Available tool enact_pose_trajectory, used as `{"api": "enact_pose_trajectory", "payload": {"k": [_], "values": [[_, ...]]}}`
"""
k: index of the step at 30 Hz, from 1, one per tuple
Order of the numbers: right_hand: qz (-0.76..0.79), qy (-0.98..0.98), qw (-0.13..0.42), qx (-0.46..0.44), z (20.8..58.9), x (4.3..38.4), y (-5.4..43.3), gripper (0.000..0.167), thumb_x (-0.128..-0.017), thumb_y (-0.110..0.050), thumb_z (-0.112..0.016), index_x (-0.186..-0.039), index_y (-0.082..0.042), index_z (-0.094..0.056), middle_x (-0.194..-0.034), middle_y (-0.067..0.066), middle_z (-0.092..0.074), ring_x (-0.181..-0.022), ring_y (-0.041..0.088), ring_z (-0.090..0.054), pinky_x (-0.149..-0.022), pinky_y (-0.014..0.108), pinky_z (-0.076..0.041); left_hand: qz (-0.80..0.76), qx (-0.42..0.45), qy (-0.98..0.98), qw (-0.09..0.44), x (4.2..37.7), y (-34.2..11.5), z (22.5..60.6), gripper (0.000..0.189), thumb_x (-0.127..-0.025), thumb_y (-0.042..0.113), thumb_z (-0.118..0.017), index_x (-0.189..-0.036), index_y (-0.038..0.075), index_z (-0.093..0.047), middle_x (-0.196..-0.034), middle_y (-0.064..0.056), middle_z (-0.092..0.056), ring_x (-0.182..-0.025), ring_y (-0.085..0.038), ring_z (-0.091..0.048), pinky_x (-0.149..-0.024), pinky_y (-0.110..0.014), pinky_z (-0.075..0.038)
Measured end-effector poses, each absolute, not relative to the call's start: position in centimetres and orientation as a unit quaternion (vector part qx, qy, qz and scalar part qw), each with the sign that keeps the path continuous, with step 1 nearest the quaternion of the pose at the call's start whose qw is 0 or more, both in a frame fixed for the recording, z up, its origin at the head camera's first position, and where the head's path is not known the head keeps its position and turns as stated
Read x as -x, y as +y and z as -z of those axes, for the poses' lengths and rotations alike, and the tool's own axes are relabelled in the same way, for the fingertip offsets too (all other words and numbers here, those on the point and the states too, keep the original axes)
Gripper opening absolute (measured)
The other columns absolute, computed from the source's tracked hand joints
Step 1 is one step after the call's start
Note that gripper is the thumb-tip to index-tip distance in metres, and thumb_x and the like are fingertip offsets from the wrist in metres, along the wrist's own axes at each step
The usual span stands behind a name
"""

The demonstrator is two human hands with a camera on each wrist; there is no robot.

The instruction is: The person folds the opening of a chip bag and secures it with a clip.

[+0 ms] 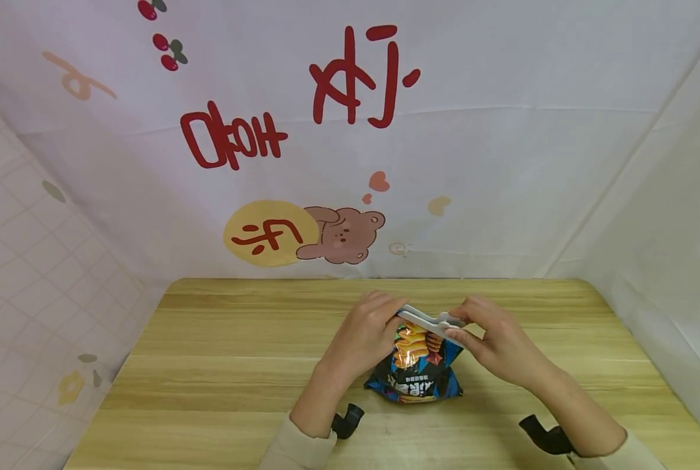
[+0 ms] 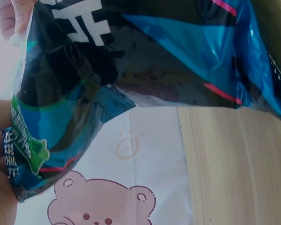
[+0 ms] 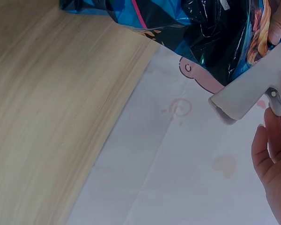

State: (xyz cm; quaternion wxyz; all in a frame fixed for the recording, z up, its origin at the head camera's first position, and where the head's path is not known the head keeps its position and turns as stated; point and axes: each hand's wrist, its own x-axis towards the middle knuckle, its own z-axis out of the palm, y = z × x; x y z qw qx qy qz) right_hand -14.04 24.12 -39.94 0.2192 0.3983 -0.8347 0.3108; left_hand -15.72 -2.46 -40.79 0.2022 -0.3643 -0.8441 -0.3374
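The wooden table [image 1: 221, 365] carries a blue snack bag [image 1: 416, 378] standing upright near its front middle, between your hands. The bag looks light, crinkly and slippery, its contents likely brittle, so hold it by the gathered top, not the belly. Your left hand [image 1: 364, 329] has fingers curled round that top. Your right hand [image 1: 491, 339] pinches the white sealing clip [image 1: 429, 321], stiff plastic, lying across the bag's mouth.
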Motion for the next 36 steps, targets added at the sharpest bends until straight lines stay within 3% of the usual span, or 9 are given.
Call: {"api": "enact_pose_trajectory", "payload": {"k": [3, 6, 14, 20, 25, 31, 36], "values": [[-0.316, -0.837, 0.219, -0.390, 39.9, 13.9, 24.0, 0.029, -0.085, -0.004, -0.085, -0.110, -0.014, -0.073, -0.098, -0.012, -0.064, -0.088, 0.009, -0.065, -0.081, 0.015, -0.051, 0.332, 0.358, -0.847, 0.211, 15.7, -2.8, 40.8, 0.025, -0.096, 0.006, -0.077, -0.120, 0.003, -0.076, -0.108, -0.004, -0.077, -0.104, -0.019, -0.069, -0.098, -0.034, -0.055], [-0.320, -0.844, 0.212, -0.374, 39.8, 13.8, 23.9, 0.045, -0.075, 0.008, -0.087, -0.112, -0.015, -0.074, -0.101, -0.011, -0.066, -0.088, 0.009, -0.064, -0.081, 0.014, -0.050, 0.336, 0.349, -0.849, 0.210, 15.7, -3.2, 40.8, 0.026, -0.095, 0.009, -0.078, -0.120, 0.004, -0.076, -0.109, -0.004, -0.076, -0.105, -0.020, -0.069, -0.097, -0.036, -0.055], [-0.323, -0.877, 0.167, -0.315, 39.7, 13.4, 24.0, 0.043, -0.084, -0.001, -0.085, -0.123, -0.012, -0.071, -0.105, -0.009, -0.068, -0.090, 0.010, -0.062, -0.050, 0.018, -0.042, 0.335, 0.342, -0.853, 0.209, 15.6, -3.7, 40.8, 0.031, -0.094, 0.014, -0.080, -0.122, 0.003, -0.075, -0.113, -0.005, -0.075, -0.109, -0.023, -0.067, -0.099, -0.037, -0.055], [-0.322, -0.884, 0.153, -0.303, 39.7, 13.4, 24.0, 0.043, -0.086, -0.004, -0.085, -0.126, -0.011, -0.070, -0.107, -0.008, -0.069, -0.092, 0.012, -0.063, -0.050, 0.021, -0.045, 0.342, 0.336, -0.853, 0.208, 15.4, -4.2, 40.9, 0.034, -0.094, 0.016, -0.081, -0.125, 0.004, -0.073, -0.121, -0.008, -0.072, -0.115, -0.025, -0.065, -0.104, -0.040, -0.052], [-0.309, -0.897, 0.147, -0.279, 39.5, 13.3, 24.4, 0.042, -0.090, -0.011, -0.083, -0.130, -0.014, -0.069, -0.117, -0.004, -0.070, -0.099, 0.018, -0.064, -0.060, 0.026, -0.051, 0.349, 0.312, -0.865, 0.180, 15.1, -5.3, 40.9, 0.041, -0.096, 0.020, -0.079, -0.134, 0.006, -0.069, -0.136, -0.008, -0.066, -0.130, -0.027, -0.059, -0.113, -0.044, -0.047], [-0.291, -0.911, 0.158, -0.244, 39.7, 13.1, 25.6, 0.049, -0.095, -0.015, -0.079, -0.141, -0.012, -0.062, -0.133, 0.006, -0.067, -0.115, 0.029, -0.064, -0.085, 0.044, -0.053, 0.328, 0.286, -0.881, 0.183, 15.1, -7.3, 40.7, 0.058, -0.096, 0.029, -0.077, -0.146, 0.007, -0.059, -0.151, -0.009, -0.056, -0.143, -0.030, -0.049, -0.118, -0.049, -0.040], [-0.290, -0.910, 0.178, -0.236, 40.4, 13.1, 27.3, 0.063, -0.095, -0.012, -0.077, -0.153, -0.014, -0.053, -0.149, 0.012, -0.057, -0.133, 0.037, -0.054, -0.109, 0.020, -0.036, 0.301, 0.274, -0.885, 0.225, 15.1, -9.6, 41.0, 0.066, -0.095, 0.033, -0.077, -0.151, 0.007, -0.053, -0.159, -0.011, -0.049, -0.146, -0.031, -0.045, -0.120, -0.052, -0.037]]}}
